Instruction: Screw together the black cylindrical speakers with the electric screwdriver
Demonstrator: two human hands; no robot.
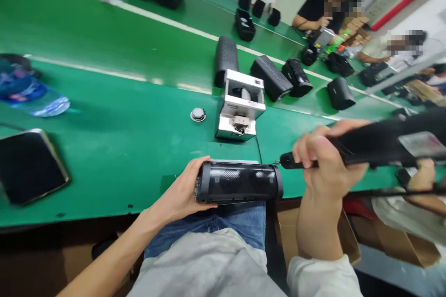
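A black speaker [240, 182] with mesh-covered drivers lies sideways at the front edge of the green bench. My left hand [190, 185] grips its left end, thumb on top and fingers underneath. On the right, my right hand [325, 155] is wrapped round a black electric screwdriver [386, 141], slightly blurred. Its thin bit points left and reaches the upper right corner of the speaker; whether it touches cannot be made out. Behind the speaker stands a white and silver screw feeder [240, 106] with a red switch. A small round metal dish [198, 114] sits left of the feeder.
Several black speaker housings [272, 78] stand behind the feeder. A phone [33, 167] and a plastic bottle [33, 90] are at the left. Cardboard boxes [351, 236] lie below the bench at right. Co-workers [327, 9] sit along the line; one person's hand [423, 176] is close at right.
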